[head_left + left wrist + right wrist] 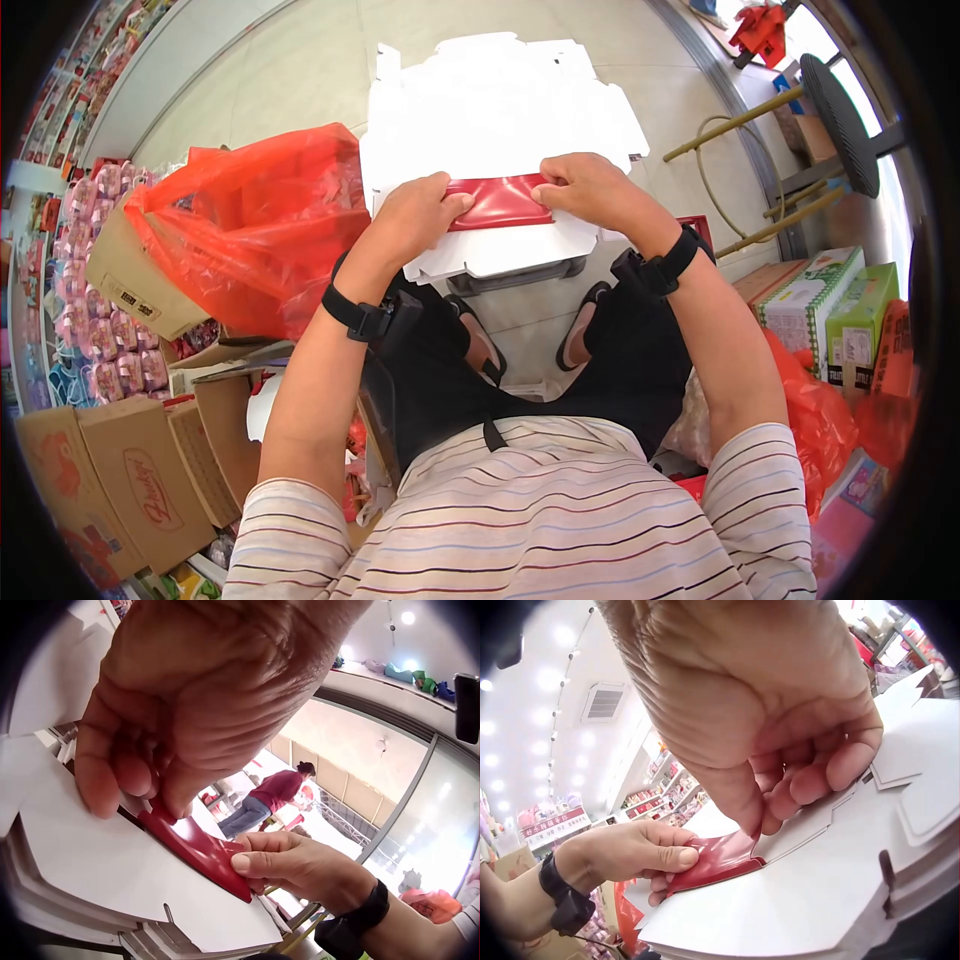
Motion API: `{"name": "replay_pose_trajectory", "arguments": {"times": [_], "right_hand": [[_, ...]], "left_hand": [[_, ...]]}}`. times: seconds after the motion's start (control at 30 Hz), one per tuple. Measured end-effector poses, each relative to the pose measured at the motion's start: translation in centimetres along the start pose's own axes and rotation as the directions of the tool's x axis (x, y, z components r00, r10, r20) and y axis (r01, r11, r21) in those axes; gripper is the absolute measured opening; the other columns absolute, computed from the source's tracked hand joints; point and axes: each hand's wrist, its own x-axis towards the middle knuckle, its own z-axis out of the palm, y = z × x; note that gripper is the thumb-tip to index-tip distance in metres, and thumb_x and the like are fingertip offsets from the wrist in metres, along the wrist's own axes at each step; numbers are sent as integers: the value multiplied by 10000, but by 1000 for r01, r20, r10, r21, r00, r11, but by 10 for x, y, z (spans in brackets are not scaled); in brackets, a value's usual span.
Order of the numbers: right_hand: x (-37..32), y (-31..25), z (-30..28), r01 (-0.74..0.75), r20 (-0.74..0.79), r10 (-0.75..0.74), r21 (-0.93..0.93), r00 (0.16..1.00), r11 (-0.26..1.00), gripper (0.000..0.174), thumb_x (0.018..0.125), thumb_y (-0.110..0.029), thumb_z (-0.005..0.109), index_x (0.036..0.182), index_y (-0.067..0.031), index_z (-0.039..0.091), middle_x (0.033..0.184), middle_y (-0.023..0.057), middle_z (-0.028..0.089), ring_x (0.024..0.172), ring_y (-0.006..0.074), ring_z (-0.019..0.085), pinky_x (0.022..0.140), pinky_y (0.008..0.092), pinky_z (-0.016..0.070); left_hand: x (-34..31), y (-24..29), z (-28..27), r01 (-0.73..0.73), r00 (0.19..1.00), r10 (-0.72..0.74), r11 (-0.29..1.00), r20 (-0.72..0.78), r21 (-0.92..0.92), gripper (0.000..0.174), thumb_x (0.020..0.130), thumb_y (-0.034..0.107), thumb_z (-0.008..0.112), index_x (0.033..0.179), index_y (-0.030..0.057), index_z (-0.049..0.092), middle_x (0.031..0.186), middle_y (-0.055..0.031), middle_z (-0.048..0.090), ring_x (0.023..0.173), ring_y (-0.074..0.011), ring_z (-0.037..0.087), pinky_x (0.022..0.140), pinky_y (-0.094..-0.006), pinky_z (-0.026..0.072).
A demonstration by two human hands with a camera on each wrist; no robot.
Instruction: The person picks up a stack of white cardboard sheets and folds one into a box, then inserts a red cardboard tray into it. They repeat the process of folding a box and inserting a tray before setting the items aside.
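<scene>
A glossy red panel [500, 203] lies across a stack of white die-cut card sheets [490, 115] in front of me, close over the knees. My left hand [412, 218] pinches the panel's left end between thumb and curled fingers. At the other end, my right hand [592, 192] grips it the same way, thumb on top. From the left wrist view, the red panel [199, 851] looks slightly bowed between the two hands. In the right wrist view, a folded edge of the red panel [718, 859] shows near the right thumb.
An orange-red plastic bag [270, 220] and brown cartons [140, 480] stand on the left, beside packs of pink goods [110, 300]. To the right are an overturned stool [840, 125] and a green box [862, 315]. Another person [274, 795] stands farther off.
</scene>
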Motion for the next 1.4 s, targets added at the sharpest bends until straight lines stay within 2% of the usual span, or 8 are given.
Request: {"name": "replay_pose_trajectory", "arguments": {"times": [0.2, 0.3, 0.4, 0.5, 0.6, 0.8, 1.0, 1.4], "right_hand": [[3, 0, 2, -6, 16, 6, -17, 1000, 1000, 353, 895, -301, 725, 787, -3, 571, 704, 170, 561, 666, 294, 519, 633, 427, 414], [4, 0, 1, -32, 39, 35, -65, 999, 997, 277, 876, -314, 694, 779, -58, 647, 745, 126, 642, 753, 300, 621, 679, 426, 472], [5, 2, 3, 20, 3, -20, -47, 1000, 999, 343, 890, -302, 732, 786, -9, 585, 696, 162, 577, 658, 307, 534, 623, 439, 420], [6, 4, 6, 30, -15, -31, -48, 999, 998, 355, 884, -309, 735, 771, -9, 583, 688, 162, 576, 660, 311, 541, 622, 441, 424], [6, 0, 3, -15, 22, 17, -83, 1000, 996, 307, 863, -280, 757, 822, -23, 595, 714, 152, 596, 683, 316, 566, 640, 427, 447], [-24, -4, 13, 225, -317, -243, -93, 917, 970, 342, 810, -246, 818, 1046, -46, 673, 963, 137, 637, 902, 332, 644, 766, 429, 526], [-28, -1, 14, 290, -297, -436, -428, 849, 856, 257, 823, -218, 816, 1005, -62, 722, 979, 112, 630, 915, 306, 627, 824, 429, 532], [10, 6, -7, 50, -112, -63, -117, 992, 992, 311, 973, -296, 679, 914, 7, 640, 899, 189, 642, 857, 357, 635, 781, 439, 499]], "left_hand": [[4, -7, 5, -65, 997, 69, 992, -31, 109, 443, 1035, 375, 627, 881, -35, 561, 739, -164, 646, 604, -262, 646, 600, -405, 517], [1, -5, 9, -123, 982, 157, 953, -104, 278, 411, 991, 354, 691, 881, -25, 577, 886, -210, 684, 784, -341, 691, 691, -443, 528], [-15, 11, 11, -82, 949, 192, 916, -249, 394, 337, 919, 291, 762, 989, -16, 640, 1080, -204, 681, 1010, -375, 665, 814, -441, 528], [-15, 2, 5, -417, 839, 530, 769, -120, 484, 375, 859, 228, 794, 1134, 6, 671, 1167, -158, 651, 1089, -340, 632, 894, -419, 522], [-24, 1, 6, -474, 800, 592, 723, -98, 502, 435, 852, 220, 785, 1226, 30, 672, 1130, -127, 659, 1100, -326, 617, 959, -411, 512], [-14, -3, -2, -546, 778, 628, 656, 23, 522, 354, 894, 225, 744, 1182, 25, 694, 1106, -124, 661, 1042, -314, 632, 939, -434, 532], [6, -11, -12, -591, 764, 645, 692, 12, 415, 222, 940, 249, 667, 977, 42, 735, 965, -128, 658, 957, -317, 638, 889, -435, 531], [42, -11, -30, -364, 929, 343, 917, 143, 165, 264, 999, 256, 662, 1050, -2, 685, 979, -176, 699, 917, -339, 678, 808, -419, 528]]}}
